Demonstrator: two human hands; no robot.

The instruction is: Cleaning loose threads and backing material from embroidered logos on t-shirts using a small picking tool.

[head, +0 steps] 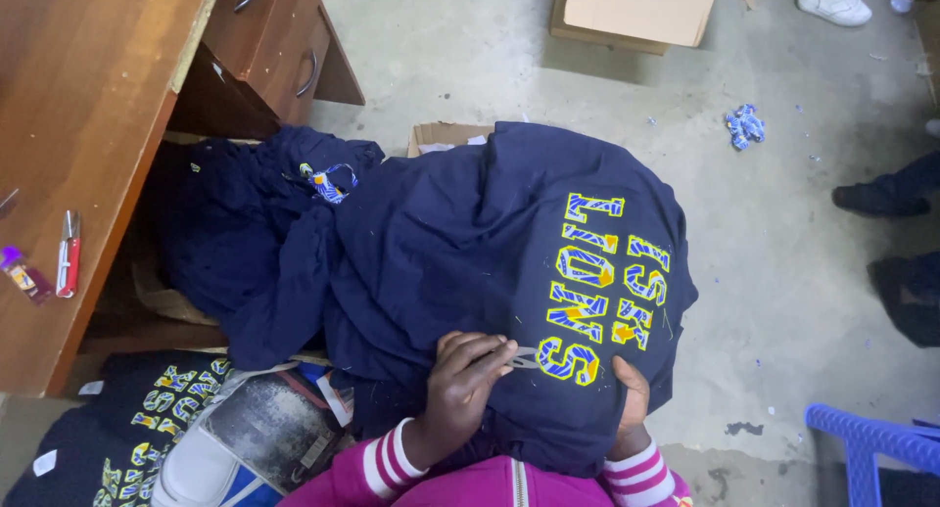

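A navy garment (470, 233) with yellow and blue stitched lettering (597, 282) lies draped over my lap. My left hand (460, 385) rests on the cloth just left of the lettering and pinches small grey metal snips (524, 358), whose tips point at the lowest letter. My right hand (634, 399) grips the garment's lower edge from the right, its fingers partly hidden by the cloth. Both wrists show pink and white striped cuffs.
A wooden desk (88, 106) with drawers (284, 47) stands at left, with red-handled snips (67, 253) on it. More navy garments (245, 223) lie piled beside it and on the floor (117, 438). A cardboard box (636, 13), a blue plastic chair (871, 438) and other people's shoes (881, 199) are around.
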